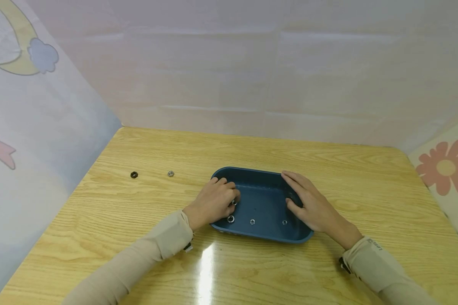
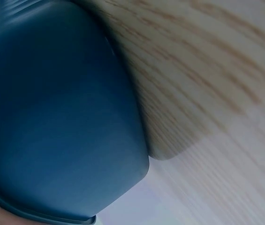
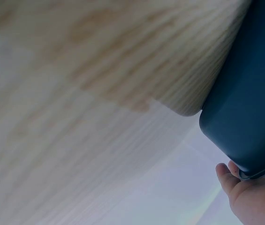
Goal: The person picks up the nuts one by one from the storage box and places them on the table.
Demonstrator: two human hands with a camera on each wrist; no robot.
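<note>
A deep blue plastic tray (image 1: 257, 207) sits on the table. My left hand (image 1: 215, 201) reaches over its left end with fingers curled down inside, and pinches a small metal nut (image 1: 234, 203) between fingertips and thumb. Just below that thumb a larger nut (image 1: 230, 219) lies on the tray floor. Two smaller nuts, one near the middle (image 1: 252, 221) and one toward the right (image 1: 284, 222), lie along the near side. My right hand (image 1: 313, 207) grips the tray's right end, thumb inside and fingers along the rim. In the right wrist view, fingertips (image 3: 226, 178) show beside the rim.
On the wooden table (image 1: 129, 220), left of the tray, lie a black nut (image 1: 134, 174) and a silver nut (image 1: 171, 173). A pale printed cloth (image 1: 213, 76) hangs behind the table and down both sides.
</note>
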